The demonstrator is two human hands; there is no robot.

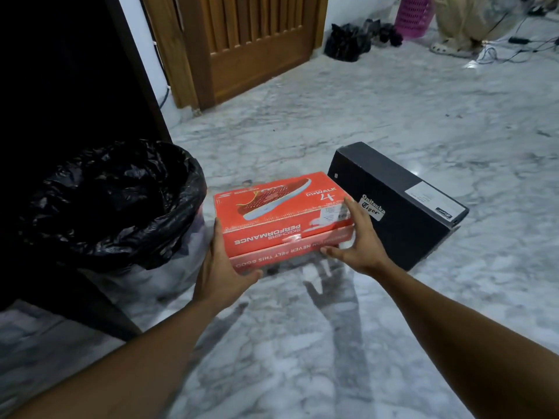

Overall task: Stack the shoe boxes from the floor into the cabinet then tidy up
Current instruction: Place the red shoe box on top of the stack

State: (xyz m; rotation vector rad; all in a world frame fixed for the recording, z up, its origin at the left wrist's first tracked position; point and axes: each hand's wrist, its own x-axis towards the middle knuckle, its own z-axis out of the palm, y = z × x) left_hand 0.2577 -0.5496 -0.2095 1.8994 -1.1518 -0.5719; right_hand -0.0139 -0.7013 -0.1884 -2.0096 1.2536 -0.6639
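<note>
Most of your view is grey-veined marble floor (393, 116), running from your arms up to the far wall. Down the left edge stands the dark cabinet (60, 86), too black to see into, and behind it is a brown wooden door (251, 46) with vertical slats. Near the cabinet's foot sits a bin (115, 201) lined with a crinkled black bag, its mouth open. Right of centre, the black box (393, 204) lies on the floor with its lid on, a white label toward its right end and an "Onitsuka Tiger" sticker on its near side. The red box (281, 219) is between the bin and the black box, near each. Its lid is shut, and it is printed with a red shoe and "Skechers Performance", upside down to you. You hold it by its two short ends, and the shadow of your hands lies on the floor under it. Your left hand (220, 267) grips the left end, thumb up the side and fingers curled beneath. Your right hand (361, 246) grips the right end, fingers spread up the side. Far off by the wall are black bags (348, 43), a pink basket (413, 16) and loose cables (514, 46).
</note>
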